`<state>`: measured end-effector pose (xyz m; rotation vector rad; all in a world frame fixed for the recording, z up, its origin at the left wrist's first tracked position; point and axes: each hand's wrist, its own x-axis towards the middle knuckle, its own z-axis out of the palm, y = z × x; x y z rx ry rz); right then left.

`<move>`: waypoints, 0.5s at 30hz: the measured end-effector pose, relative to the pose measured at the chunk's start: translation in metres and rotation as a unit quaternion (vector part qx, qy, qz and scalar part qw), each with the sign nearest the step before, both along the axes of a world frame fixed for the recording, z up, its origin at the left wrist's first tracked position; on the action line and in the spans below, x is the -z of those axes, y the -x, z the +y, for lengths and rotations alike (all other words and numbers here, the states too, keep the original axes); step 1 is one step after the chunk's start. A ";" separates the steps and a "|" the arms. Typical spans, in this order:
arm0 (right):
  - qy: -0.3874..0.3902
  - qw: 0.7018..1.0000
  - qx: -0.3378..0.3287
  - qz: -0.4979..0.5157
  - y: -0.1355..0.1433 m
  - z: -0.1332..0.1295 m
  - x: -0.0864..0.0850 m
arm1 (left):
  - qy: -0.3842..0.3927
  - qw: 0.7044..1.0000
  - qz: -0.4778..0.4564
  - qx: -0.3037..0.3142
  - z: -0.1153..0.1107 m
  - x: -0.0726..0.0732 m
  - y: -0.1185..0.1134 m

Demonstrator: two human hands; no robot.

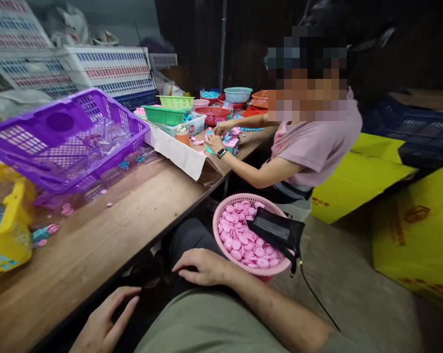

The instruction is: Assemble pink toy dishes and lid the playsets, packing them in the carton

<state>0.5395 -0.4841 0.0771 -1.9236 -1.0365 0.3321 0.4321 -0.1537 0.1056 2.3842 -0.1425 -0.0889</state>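
My left hand [105,318] is low in the view beside the table's front edge, thumb and fingers apart, holding nothing. My right hand [201,266] rests on my dark-trousered leg, its thumb apart from the fingers and nothing in it. Just right of that hand stands a pink basket [218,230] full of round pink plastic pieces [239,235]. A black mesh pouch [276,228] lies over the basket's right side, and a cable hangs from it. The wooden table [133,211] bears a few small pink and blue pieces near its left end.
A purple crate [65,142] and a yellow basket [11,230] stand at left on the table. Beyond a cardboard flap [179,152], a person [313,137] handles small parts near several colored baskets. Yellow boxes [420,230] stand at right.
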 end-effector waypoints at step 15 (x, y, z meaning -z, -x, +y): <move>0.305 0.865 0.397 -0.047 -0.034 -0.132 0.070 | 0.136 0.988 -0.002 0.077 -0.029 0.011 -0.003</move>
